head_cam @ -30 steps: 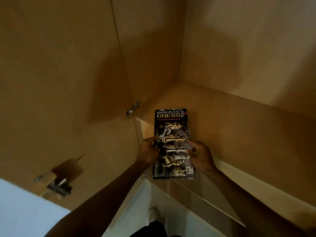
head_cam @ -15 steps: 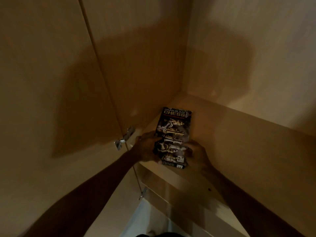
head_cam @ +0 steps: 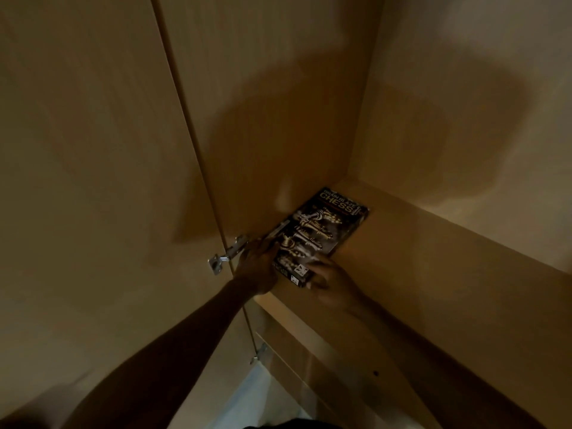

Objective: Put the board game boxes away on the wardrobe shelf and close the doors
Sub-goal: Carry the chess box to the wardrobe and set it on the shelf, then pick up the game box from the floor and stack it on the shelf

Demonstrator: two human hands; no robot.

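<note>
The chess box (head_cam: 318,235), a dark box with "BRAIN BLAZE CHESS" printed at its far end and gold and silver pieces pictured on its lid, lies flat on the wardrobe shelf (head_cam: 433,274). It sits in the shelf's far left corner, its left long edge close along the wardrobe's side panel (head_cam: 263,134) and its far end near the back wall (head_cam: 464,103).

The left hand (head_cam: 257,267) rests against the box's near left edge, fingers curled along that side. The right hand (head_cam: 331,283) cups the near right corner, thumb side against the box's end. Both hands hold the box in a loose, partly closed grip. Both bare forearms reach up from the bottom of the view.

Just left of the left hand, a metal hinge (head_cam: 227,253) joins the side panel to the open wardrobe door (head_cam: 93,181), which fills the left of the view. A second, smaller hinge (head_cam: 260,354) shows lower on the same edge, below the shelf's front lip. The rest of the shelf to the right is bare wood, and a broad shadow falls across the side panel and back wall.

Compared with half a second ago, the box lies deeper in the shelf and turned so its far end points toward the corner. The hands have followed it inward, and the view has drawn nearer to the wardrobe.
</note>
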